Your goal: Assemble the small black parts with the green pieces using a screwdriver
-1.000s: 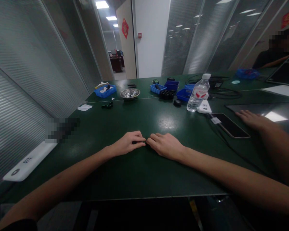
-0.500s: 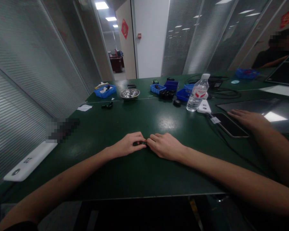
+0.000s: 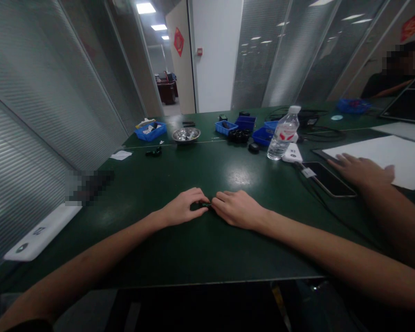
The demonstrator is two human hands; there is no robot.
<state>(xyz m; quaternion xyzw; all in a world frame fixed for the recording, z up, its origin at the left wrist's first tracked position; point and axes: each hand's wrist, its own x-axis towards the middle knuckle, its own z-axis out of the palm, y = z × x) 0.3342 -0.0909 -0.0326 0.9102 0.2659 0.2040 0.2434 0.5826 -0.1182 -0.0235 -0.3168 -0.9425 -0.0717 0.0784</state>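
Observation:
A small dark part (image 3: pixel 206 204) with a bit of green on it lies between my two hands, just above the green table (image 3: pixel 180 258). My left hand (image 3: pixel 187 205) pinches its left side between thumb and fingers. From the other side my right hand (image 3: pixel 235 208) has its fingers closed on the part's right end, which they mostly hide. The fingertips of both hands nearly meet. The part is too small and dark to identify.
Behind my hands are a metal bowl (image 3: pixel 186 134), a blue bin (image 3: pixel 151 131), another blue bin (image 3: pixel 226 127) and black round parts (image 3: pixel 239 135). To the right are a bottle (image 3: pixel 283 133), a phone (image 3: pixel 329 179), cables and another person's hand (image 3: pixel 364 171) on white paper (image 3: pixel 401 157).
The fingers of my left hand have shifted slightly on the small part. At the right, white paper now lies where a glossy dark surface showed, and the other person's hand has turned slightly.

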